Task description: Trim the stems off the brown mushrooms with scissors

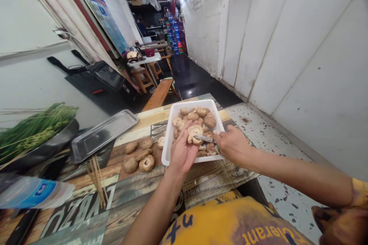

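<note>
My left hand [184,149] is palm up over the tray and cups a shiitake mushroom [195,134], its pale gilled underside facing up. My right hand [234,145] is closed on a pair of scissors [204,138], whose metal blades reach across to the mushroom's stem area. A bit of greenish handle shows below the right fingers. Beneath both hands, the white plastic tray [166,149] holds many brown shiitake mushrooms [209,121]. Several more mushrooms [147,163] lie on the table to the left of the tray, some cap up, one with its underside showing.
On the wood-patterned table [138,195] lie thin wooden skewers [97,183], an empty metal tray [103,134] and a plastic water bottle [37,193]. A metal bowl of green vegetables [43,141] stands at far left. Beyond are a wooden bench [158,93] and a white wall [273,38].
</note>
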### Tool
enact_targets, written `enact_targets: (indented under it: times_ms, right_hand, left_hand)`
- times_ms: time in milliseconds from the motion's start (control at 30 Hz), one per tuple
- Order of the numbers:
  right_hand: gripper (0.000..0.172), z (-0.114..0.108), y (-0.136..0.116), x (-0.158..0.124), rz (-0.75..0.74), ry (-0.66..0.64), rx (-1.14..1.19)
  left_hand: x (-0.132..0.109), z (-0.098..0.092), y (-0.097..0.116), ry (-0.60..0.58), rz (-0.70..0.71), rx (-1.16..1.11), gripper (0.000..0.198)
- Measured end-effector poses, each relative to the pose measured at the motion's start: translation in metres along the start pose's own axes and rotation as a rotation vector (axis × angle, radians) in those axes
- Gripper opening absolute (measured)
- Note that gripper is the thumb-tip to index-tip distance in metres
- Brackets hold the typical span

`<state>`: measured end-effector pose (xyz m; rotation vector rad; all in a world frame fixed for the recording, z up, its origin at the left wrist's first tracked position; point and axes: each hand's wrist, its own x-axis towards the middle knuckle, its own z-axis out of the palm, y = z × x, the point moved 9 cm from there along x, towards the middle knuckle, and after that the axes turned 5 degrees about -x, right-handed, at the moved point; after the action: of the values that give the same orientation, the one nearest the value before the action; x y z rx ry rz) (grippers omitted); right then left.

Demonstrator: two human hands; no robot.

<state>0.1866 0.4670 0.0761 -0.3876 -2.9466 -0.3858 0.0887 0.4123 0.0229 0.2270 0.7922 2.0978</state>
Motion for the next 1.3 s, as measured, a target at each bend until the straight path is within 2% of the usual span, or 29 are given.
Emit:
enact_targets:
  times_ms: [100,233,300,367,433,533,600,633,700,800,900,967,1000,1067,1133,1167,1233,1300]
  right_hand:
    - [0.033,0.014,0.01,0.001,0.078,-0.148,0.274]
    - [0.051,0.034,0.006,0.0,0.088,-0.415,1.045]
    - [0.053,0.036,0.006,0.002,0.1,-0.458,1.325]
    - [0.053,0.039,0.01,0.003,0.136,-0.463,1.416]
    - [0.053,0.047,0.012,0.001,0.192,-0.548,1.467]
    - [0.058,0.061,0.01,-0.009,0.303,-0.753,1.652]
    - [0.06,0.064,0.009,-0.014,0.354,-0.836,1.782]
    - [0.06,0.065,0.009,-0.016,0.368,-0.851,1.833]
    - [0.06,0.066,0.01,-0.017,0.384,-0.843,1.907]
    - [0.057,0.069,0.012,-0.019,0.388,-0.786,1.957]
    - [0.057,0.072,0.011,-0.024,0.371,-0.747,1.974]
    - [0.059,0.072,0.01,-0.027,0.35,-0.72,1.965]
    - [0.059,0.073,0.009,-0.028,0.339,-0.707,1.956]
    - [0.058,0.073,0.007,-0.03,0.322,-0.688,1.944]
    - [0.057,0.073,0.004,-0.031,0.304,-0.668,1.935]
    - [0.056,0.073,0.003,-0.032,0.295,-0.658,1.929]
    - [0.054,0.072,0.0,-0.032,0.276,-0.634,1.907]
    - [0.053,0.071,-0.004,-0.032,0.254,-0.624,1.879]
  left_hand:
    - [0.0,-0.004,-0.003,-0.001,-0.027,0.008,0.032]
    - [0.001,-0.007,-0.003,0.012,-0.016,-0.008,0.03]
    - [0.001,-0.012,0.0,0.031,0.001,0.007,0.029]
    - [0.001,-0.021,0.015,0.059,0.085,0.069,0.028]
    - [-0.002,-0.039,0.046,0.118,0.268,0.193,0.029]
    - [-0.019,-0.074,0.111,0.306,0.624,0.597,0.034]
    - [-0.026,-0.092,0.143,0.452,0.725,1.066,0.037]
    - [-0.025,-0.101,0.152,0.5,0.711,1.278,0.037]
    - [-0.018,-0.12,0.159,0.504,0.611,1.566,0.037]
    - [-0.009,-0.136,0.159,0.452,0.522,1.746,0.038]
    - [-0.012,-0.13,0.167,0.531,0.6,1.881,0.04]
    - [-0.019,-0.112,0.173,0.599,0.726,1.949,0.038]
    - [-0.019,-0.1,0.17,0.558,0.769,1.974,0.037]
    - [-0.013,-0.074,0.149,0.291,0.733,2.018,0.032]
    - [-0.006,-0.054,0.113,-0.03,0.566,2.057,0.028]
    - [-0.005,-0.047,0.1,-0.105,0.5,2.071,0.027]
    - [-0.005,-0.037,0.084,-0.118,0.451,2.081,0.03]
    - [-0.006,-0.027,0.077,-0.065,0.505,2.086,0.028]
